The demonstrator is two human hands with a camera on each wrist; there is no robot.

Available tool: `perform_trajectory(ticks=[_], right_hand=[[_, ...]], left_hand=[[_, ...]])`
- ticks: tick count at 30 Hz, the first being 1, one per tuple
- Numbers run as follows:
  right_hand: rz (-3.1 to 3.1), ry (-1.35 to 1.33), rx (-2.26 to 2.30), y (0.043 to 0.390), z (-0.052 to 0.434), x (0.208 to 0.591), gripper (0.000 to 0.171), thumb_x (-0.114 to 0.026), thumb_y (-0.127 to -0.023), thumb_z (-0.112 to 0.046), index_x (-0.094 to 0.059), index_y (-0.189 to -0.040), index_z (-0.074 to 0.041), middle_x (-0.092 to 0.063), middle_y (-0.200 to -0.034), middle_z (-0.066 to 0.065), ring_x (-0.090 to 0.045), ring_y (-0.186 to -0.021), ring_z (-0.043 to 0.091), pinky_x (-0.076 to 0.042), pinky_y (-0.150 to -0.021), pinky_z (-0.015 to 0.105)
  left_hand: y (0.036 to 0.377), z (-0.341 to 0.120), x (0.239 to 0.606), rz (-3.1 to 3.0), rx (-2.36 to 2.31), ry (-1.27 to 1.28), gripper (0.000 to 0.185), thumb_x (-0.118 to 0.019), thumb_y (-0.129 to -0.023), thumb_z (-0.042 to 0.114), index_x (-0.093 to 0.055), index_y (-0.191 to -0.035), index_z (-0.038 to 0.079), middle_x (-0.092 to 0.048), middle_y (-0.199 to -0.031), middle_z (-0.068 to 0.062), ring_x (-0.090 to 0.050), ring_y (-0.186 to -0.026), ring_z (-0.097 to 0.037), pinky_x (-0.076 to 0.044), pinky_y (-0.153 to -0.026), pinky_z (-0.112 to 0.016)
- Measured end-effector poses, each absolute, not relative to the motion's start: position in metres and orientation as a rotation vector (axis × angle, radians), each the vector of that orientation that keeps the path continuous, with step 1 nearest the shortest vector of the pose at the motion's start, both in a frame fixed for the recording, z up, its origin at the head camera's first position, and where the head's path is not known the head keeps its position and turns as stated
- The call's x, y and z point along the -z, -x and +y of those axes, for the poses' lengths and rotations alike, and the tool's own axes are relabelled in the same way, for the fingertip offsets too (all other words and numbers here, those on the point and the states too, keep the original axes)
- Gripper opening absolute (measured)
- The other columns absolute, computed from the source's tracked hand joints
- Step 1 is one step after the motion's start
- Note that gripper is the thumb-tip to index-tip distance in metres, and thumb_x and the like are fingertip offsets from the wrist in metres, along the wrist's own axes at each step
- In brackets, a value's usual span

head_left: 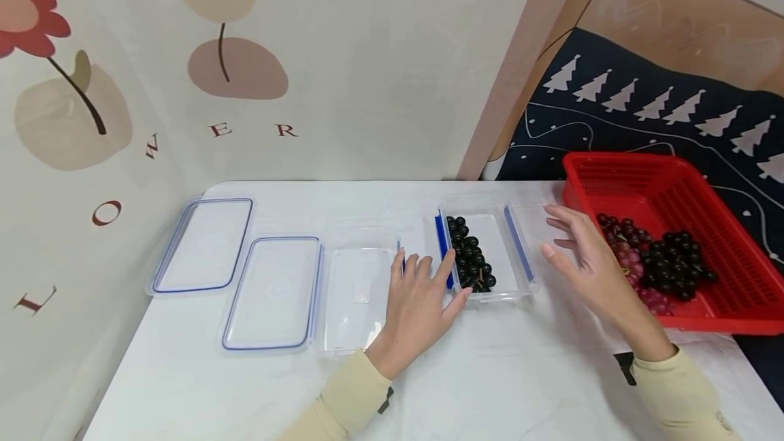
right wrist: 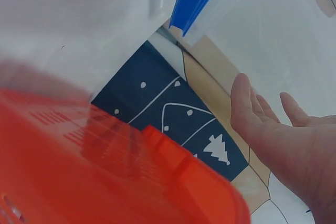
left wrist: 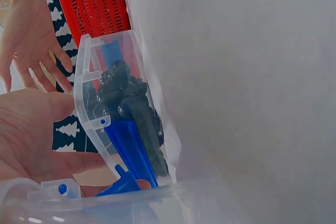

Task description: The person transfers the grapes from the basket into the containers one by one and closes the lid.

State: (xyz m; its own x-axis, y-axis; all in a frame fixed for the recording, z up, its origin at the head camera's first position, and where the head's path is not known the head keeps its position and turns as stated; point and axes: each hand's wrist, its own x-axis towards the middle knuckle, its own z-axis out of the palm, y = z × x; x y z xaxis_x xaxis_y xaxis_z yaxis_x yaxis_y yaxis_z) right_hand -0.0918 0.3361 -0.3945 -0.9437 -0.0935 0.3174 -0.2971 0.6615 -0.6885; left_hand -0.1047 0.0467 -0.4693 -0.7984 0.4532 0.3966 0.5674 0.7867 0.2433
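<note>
White desk [head_left: 520, 380] bears a red basket [head_left: 729, 323] at its right edge and, nearer its far edge, a box [head_left: 495, 240], long axis far-to-near, between right grip [head_left: 591, 267] and closer left grip [head_left: 419, 298], both spread, empty, with black grapes [head_left: 470, 256] along the box's left wall.

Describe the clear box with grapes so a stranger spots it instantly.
On the white table, find the red basket at right. Left of it, between left hand and right hand, sits a clear box. Unlike the neighbouring box, it holds black grapes.
</note>
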Motion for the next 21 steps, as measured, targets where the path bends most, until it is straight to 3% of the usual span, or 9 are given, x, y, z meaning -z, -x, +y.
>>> perform_trajectory(ticks=[9,16,19,21], right_hand=[[-2.631,-0.275,-1.101,0.088,0.348,0.395,0.064,-0.068,-0.107,-0.017,-0.044,-0.166,-0.012,-0.047,-0.161,0.015,-0.052,-0.139,0.040,-0.037,-0.102,0.005],[-2.593,-0.285,-1.110,0.089,0.358,0.399,0.062,-0.068,-0.106,-0.014,-0.046,-0.163,-0.006,-0.047,-0.159,0.018,-0.050,-0.137,0.044,-0.036,-0.101,0.004],[-2.585,-0.281,-1.118,0.088,0.362,0.402,0.060,-0.067,-0.107,-0.013,-0.047,-0.163,-0.006,-0.047,-0.159,0.017,-0.050,-0.138,0.033,-0.037,-0.102,0.004],[-2.585,-0.270,-1.108,0.086,0.364,0.403,0.060,-0.068,-0.107,-0.013,-0.047,-0.163,-0.008,-0.048,-0.159,0.015,-0.050,-0.137,0.017,-0.038,-0.101,0.005]], left_hand=[[0.104,0.047,0.468,-2.656,0.493,0.788,0.066,-0.062,-0.108,0.057,-0.061,-0.156,0.013,-0.075,-0.119,-0.019,-0.066,-0.119,-0.039,-0.029,-0.122,-0.067],[0.105,0.047,0.467,-2.635,0.483,0.781,0.065,-0.063,-0.107,0.057,-0.063,-0.155,0.012,-0.076,-0.114,-0.018,-0.068,-0.114,-0.039,-0.032,-0.121,-0.067],[0.105,0.047,0.467,-2.629,0.481,0.785,0.065,-0.064,-0.107,0.057,-0.063,-0.154,0.012,-0.076,-0.113,-0.018,-0.068,-0.113,-0.038,-0.032,-0.121,-0.067],[0.105,0.048,0.468,-2.626,0.478,0.786,0.064,-0.064,-0.107,0.056,-0.064,-0.153,0.012,-0.076,-0.112,-0.017,-0.069,-0.112,-0.037,-0.032,-0.120,-0.066]])
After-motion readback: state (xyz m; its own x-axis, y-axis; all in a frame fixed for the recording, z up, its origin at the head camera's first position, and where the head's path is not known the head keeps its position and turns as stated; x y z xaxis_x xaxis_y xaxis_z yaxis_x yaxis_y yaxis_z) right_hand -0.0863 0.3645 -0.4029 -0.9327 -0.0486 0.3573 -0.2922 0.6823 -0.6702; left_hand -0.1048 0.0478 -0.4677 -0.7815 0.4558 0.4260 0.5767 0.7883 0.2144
